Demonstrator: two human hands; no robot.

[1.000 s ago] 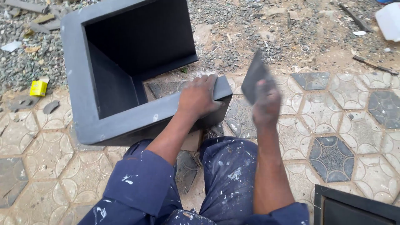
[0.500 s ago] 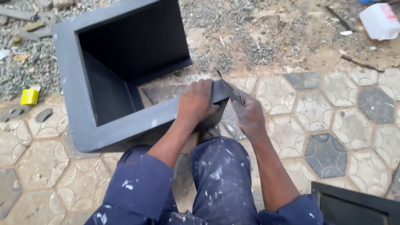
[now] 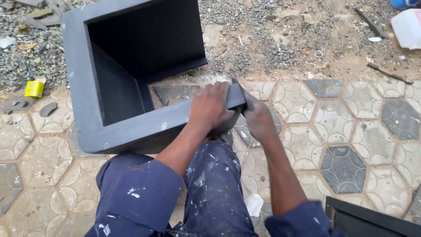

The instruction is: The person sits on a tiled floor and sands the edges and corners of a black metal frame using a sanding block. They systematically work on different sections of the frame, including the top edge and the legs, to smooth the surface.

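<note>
Matt dark grey all over the big square planter [image 3: 131, 127], a smooth, dull coat with a few pale specks along the rim. Blue cloth trousers [image 3: 210, 193], heavy weave, splashed with white paint. Patterned paving [image 3: 351, 131] looks like dusty, worn concrete; beyond it, rough loose gravel [image 3: 272, 48] and sandy dirt.

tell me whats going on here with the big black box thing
A person in paint-spattered blue work clothes crouches over a large dark grey square planter lying on its side on patterned paving stones. The left hand grips the planter's rim at its near corner, bracing it. The right hand presses a thin, dark, flat tool against the outside of that same corner. Gravel lies beyond, with a small yellow box to the left.
</note>
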